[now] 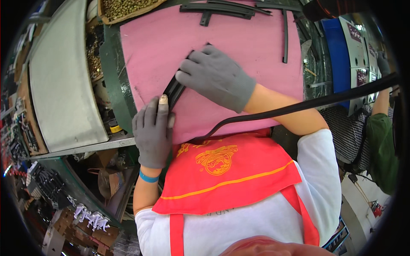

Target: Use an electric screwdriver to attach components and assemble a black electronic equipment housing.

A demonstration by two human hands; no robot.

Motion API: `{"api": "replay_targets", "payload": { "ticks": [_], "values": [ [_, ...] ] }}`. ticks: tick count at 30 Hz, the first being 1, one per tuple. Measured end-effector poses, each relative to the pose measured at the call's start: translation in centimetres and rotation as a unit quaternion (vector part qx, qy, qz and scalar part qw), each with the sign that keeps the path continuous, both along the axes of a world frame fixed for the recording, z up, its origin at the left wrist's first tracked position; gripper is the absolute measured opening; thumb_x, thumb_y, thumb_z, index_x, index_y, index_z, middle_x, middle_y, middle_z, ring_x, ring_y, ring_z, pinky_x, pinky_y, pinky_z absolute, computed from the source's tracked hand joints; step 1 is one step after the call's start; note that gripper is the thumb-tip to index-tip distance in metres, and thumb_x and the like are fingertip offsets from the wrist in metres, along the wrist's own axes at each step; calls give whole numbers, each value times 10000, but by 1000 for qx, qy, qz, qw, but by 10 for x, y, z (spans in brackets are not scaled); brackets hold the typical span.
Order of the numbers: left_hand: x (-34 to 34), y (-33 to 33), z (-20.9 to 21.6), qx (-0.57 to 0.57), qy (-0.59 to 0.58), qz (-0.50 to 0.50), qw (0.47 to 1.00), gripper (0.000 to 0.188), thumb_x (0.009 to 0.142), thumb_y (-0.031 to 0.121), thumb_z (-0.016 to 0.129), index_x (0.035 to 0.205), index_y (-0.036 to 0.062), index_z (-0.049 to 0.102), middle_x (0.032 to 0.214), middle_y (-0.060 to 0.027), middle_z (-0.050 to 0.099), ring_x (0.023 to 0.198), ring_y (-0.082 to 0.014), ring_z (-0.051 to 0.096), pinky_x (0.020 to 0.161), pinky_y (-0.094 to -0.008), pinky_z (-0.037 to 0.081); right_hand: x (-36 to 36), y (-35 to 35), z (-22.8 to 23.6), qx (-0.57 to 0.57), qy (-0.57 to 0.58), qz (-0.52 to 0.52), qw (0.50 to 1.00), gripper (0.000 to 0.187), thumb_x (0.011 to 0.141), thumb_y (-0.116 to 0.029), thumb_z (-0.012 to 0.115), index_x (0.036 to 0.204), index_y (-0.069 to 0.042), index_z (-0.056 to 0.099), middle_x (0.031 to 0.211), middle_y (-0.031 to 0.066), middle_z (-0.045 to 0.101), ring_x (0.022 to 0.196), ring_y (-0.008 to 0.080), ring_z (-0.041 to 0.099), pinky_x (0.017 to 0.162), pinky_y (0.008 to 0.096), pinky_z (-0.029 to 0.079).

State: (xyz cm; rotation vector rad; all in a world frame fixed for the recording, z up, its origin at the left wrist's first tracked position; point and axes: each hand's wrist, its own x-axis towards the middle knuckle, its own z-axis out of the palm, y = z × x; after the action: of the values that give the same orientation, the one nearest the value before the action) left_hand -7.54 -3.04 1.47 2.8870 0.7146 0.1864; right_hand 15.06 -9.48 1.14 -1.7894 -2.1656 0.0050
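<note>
A narrow black strip [174, 91] with raised long edges lies slantwise over the pink work mat [239, 38]. Both of my hands wear grey gloves. My left hand [153, 130] grips the strip's near end between thumb and index finger; a pale tip shows on that finger. Farther up, my right hand [215, 76] has its fingers curled over the strip, hiding much of its far part. A small dark tip pokes out beyond the right knuckles. I cannot tell whether it belongs to the same strip.
Several black strips [226, 9] lie at the mat's far edge, another strip [285, 36] at its right. A tray of small brass-coloured parts [128, 7] stands far left, beside a pale panel [64, 81]. A black band [299, 104] crosses my right forearm. A co-worker's sleeve [381, 149] shows right.
</note>
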Motion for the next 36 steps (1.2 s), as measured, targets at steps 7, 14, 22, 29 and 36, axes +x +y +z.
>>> {"api": "replay_targets", "payload": {
  "ticks": [7,14,22,29,36],
  "values": [
    [50,-20,2,-253,-113,-74,958,378,862,223,658,1184,35,596,1015,-153,601,856,-326,591,722,-404,479,9,53,-16,0,71,112,991,53,811,-137,575,853,-117,600,896,38,595,901,226,592,819,371,474],
    [85,-5,33,-446,-120,27,887,192,878,80,591,1050,24,659,901,-106,665,801,-211,639,674,-306,485,49,8,-7,47,207,-69,975,199,797,-55,660,992,-88,639,960,58,624,851,272,613,729,378,496],
    [28,33,-21,-77,-141,106,981,713,915,383,601,1446,-20,349,1416,-298,404,1292,-467,426,1083,-504,333,18,-61,-2,-28,329,-206,921,264,828,-107,685,1087,-90,639,1063,110,611,831,280,631,730,345,526],
    [33,11,-16,-54,-108,81,989,480,939,255,549,1386,87,505,1465,-279,363,1337,-412,397,1130,-509,259,38,-62,0,-23,207,-137,968,186,822,-143,718,993,-76,688,892,122,641,763,278,630,643,338,506],
    [25,14,-14,-72,-196,157,965,323,881,122,628,1200,94,666,1228,-199,591,1095,-344,575,952,-411,439,62,-25,5,92,154,-223,958,187,862,-163,670,1041,-115,696,903,93,635,788,266,624,661,347,491]
  ]
}}
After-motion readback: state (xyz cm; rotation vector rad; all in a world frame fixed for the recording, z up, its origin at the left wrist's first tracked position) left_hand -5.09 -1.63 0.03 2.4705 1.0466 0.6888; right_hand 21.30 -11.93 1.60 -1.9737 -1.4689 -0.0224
